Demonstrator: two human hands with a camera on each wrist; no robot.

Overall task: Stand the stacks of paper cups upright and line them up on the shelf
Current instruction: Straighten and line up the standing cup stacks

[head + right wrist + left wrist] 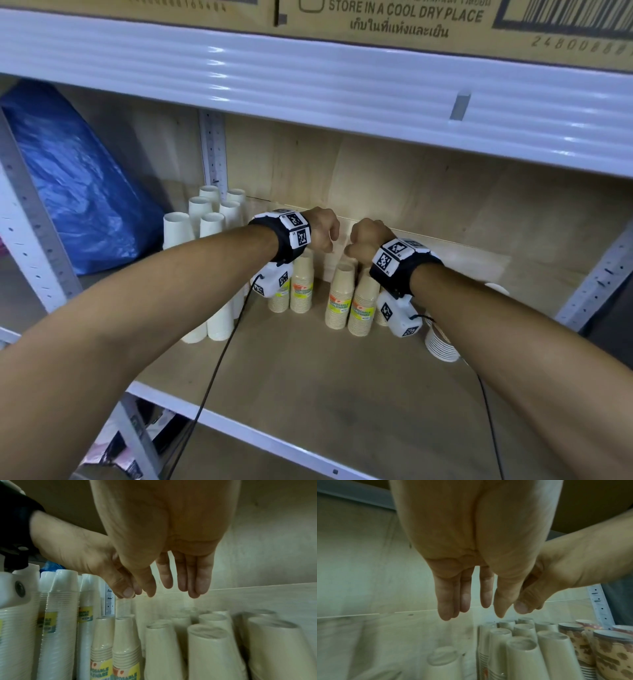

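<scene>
Both hands hang side by side over the standing cup stacks in the middle of the shelf (308, 377), holding nothing. My left hand (323, 233) (471, 609) has its fingers straight and pointing down, above the beige stacks (522, 642). My right hand (363, 240) (171, 585) hangs the same way, close to the left hand (123, 588). Beige stacks with yellow labels (301, 284) (102, 649) stand upright below. Tall white stacks (212, 240) (63, 601) stand on the left. Another stack (442, 342) lies tilted on the right, partly hidden under my right forearm.
A blue plastic bag (78, 192) fills the shelf's far left. The white beam of the upper shelf (308, 78) runs low overhead, with cardboard boxes (411, 17) on it. Brown-patterned cup stacks (607, 653) stand beside the beige ones. Bare board lies along the shelf's front.
</scene>
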